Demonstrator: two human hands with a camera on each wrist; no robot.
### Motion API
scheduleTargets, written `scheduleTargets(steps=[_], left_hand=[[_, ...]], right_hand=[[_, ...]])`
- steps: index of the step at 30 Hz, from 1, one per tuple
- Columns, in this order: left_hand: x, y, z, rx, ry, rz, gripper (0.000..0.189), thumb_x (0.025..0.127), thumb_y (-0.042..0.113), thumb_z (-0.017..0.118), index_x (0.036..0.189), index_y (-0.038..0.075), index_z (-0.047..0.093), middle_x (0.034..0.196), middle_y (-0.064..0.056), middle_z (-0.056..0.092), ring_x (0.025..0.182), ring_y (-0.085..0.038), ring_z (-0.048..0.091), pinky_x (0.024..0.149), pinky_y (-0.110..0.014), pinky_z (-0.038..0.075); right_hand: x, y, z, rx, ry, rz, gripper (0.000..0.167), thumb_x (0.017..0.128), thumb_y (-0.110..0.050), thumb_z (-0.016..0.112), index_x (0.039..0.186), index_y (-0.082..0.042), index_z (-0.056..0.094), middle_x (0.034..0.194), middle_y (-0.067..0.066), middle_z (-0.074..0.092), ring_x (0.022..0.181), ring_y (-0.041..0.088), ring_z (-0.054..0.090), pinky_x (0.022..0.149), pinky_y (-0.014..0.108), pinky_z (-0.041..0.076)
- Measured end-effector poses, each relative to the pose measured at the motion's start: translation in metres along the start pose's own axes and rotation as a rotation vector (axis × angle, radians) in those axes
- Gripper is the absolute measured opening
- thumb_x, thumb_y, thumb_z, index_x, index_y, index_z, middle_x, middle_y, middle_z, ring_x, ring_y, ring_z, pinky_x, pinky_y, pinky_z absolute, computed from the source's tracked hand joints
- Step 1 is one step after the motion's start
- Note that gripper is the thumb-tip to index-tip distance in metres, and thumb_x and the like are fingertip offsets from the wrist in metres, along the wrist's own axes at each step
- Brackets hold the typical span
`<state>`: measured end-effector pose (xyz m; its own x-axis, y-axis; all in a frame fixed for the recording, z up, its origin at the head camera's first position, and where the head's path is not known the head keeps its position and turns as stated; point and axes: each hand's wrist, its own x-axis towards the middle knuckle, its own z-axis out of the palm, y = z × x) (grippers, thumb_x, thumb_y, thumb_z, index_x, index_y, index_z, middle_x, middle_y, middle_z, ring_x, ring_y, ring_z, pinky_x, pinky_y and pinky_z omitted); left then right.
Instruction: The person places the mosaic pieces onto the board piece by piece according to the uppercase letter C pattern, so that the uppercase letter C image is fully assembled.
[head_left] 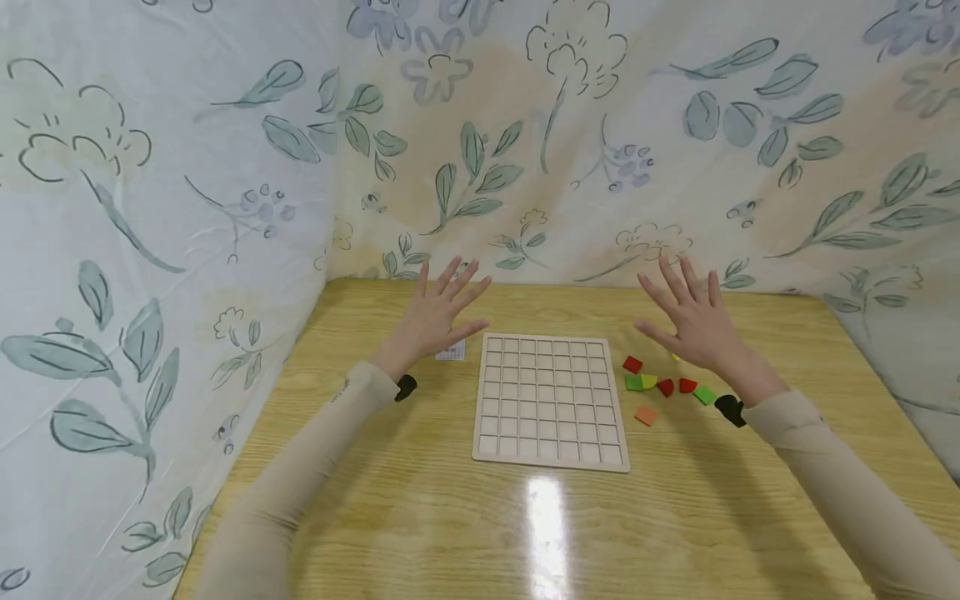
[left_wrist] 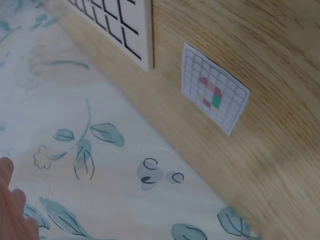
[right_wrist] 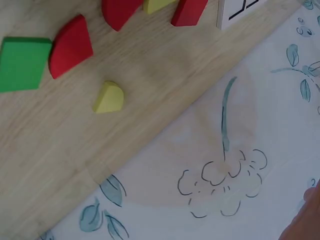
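Note:
Both hands are raised over the far part of the table with fingers spread, holding nothing. My left hand (head_left: 435,312) is above and beside a small card (head_left: 451,350); in the left wrist view the card (left_wrist: 215,90) shows a grid with a few coloured cells. A pale square grid board (head_left: 551,402) with bare cells lies between the hands. To its right, below my right hand (head_left: 697,325), lie several small blocks: a red block (head_left: 632,364), a green square (head_left: 704,394), an orange square (head_left: 646,414) and red quarter-rounds (right_wrist: 72,46). A yellow quarter-round (right_wrist: 109,97) sits apart in the right wrist view.
The wooden table (head_left: 390,517) carries a bright light reflection near the front. A floral cloth (head_left: 480,133) hangs behind the table and along its left and right sides. Dark wrist cameras (head_left: 731,409) are strapped under both wrists.

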<state>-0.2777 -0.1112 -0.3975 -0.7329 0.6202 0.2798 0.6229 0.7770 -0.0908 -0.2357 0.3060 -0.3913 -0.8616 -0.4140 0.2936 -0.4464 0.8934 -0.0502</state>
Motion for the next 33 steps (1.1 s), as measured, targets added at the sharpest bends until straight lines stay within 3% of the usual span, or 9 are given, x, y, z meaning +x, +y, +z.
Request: scheduleTargets(steps=[5, 10, 20, 33], left_hand=[[-0.005, 0.004, 0.001, -0.086, -0.042, -0.021, 0.074, 0.092, 0.059, 0.039, 0.15, 0.029, 0.004, 0.157, -0.001, -0.003, 0.143, -0.02, -0.011, 0.108, -0.055, -0.016], [-0.011, 0.008, 0.004, -0.131, -0.056, -0.04, 0.075, 0.092, 0.058, 0.04, 0.151, 0.027, 0.003, 0.157, 0.001, -0.008, 0.143, -0.021, -0.01, 0.11, -0.054, -0.013], [-0.027, 0.014, 0.025, -0.173, -0.09, -0.104, 0.077, 0.092, 0.058, 0.04, 0.151, 0.026, 0.003, 0.156, 0.003, -0.012, 0.144, -0.023, -0.006, 0.111, -0.056, -0.006], [-0.055, 0.029, 0.044, -0.259, -0.193, -0.121, 0.075, 0.092, 0.059, 0.039, 0.151, 0.027, 0.004, 0.156, 0.002, -0.012, 0.143, -0.024, -0.012, 0.11, -0.057, -0.008]], right_hand=[[-0.011, 0.005, 0.007, 0.048, -0.021, -0.006, 0.071, 0.09, -0.045, 0.055, 0.149, -0.022, 0.023, 0.157, 0.006, -0.005, 0.141, 0.027, -0.016, 0.107, 0.059, -0.015], [-0.022, 0.009, 0.014, 0.095, -0.049, 0.025, 0.068, 0.091, -0.043, 0.054, 0.149, -0.022, 0.024, 0.157, 0.008, -0.003, 0.142, 0.028, -0.014, 0.107, 0.061, -0.013], [-0.035, 0.024, 0.029, 0.16, -0.068, 0.04, 0.062, 0.092, -0.036, 0.057, 0.146, -0.016, 0.033, 0.155, 0.016, 0.006, 0.142, 0.03, -0.013, 0.106, 0.064, -0.01], [-0.054, 0.046, 0.05, 0.279, -0.144, 0.087, 0.064, 0.092, -0.031, 0.057, 0.147, -0.016, 0.028, 0.154, 0.022, 0.005, 0.141, 0.037, -0.011, 0.102, 0.065, -0.017]])
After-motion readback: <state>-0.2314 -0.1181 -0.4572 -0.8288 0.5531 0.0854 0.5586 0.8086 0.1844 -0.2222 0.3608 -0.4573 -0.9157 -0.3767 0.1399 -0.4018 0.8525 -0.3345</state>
